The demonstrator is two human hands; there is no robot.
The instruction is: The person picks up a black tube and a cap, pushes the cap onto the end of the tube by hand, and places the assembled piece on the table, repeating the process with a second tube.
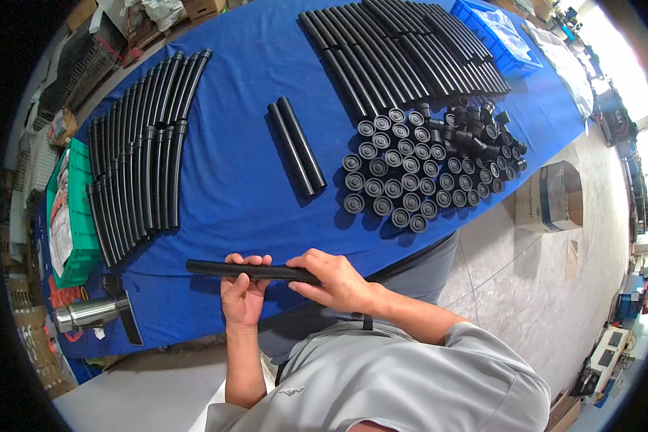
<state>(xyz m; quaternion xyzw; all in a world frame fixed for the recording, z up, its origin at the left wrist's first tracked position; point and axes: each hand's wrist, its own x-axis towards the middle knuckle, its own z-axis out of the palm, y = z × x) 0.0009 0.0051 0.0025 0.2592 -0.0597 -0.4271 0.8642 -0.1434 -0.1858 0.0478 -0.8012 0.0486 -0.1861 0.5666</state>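
A black tube (273,272) lies nearly level across both hands, just over the table's front edge. My left hand (245,291) holds it from below near its middle, with the fingers behind it and the thumb in front. My right hand (331,279) is closed round the tube's right end and hides that end. Two loose black tubes (297,147) lie side by side on the blue cloth (237,93) beyond my hands. Many round black caps (394,189) stand in a cluster to the right of them.
Black tubes with end fittings (140,151) lie in rows at the left, beside a green crate (86,216). More tubes (403,54) fill the back right, near a blue crate (497,36). A steel cylinder (90,314) sits front left. A cardboard box (551,196) stands on the floor.
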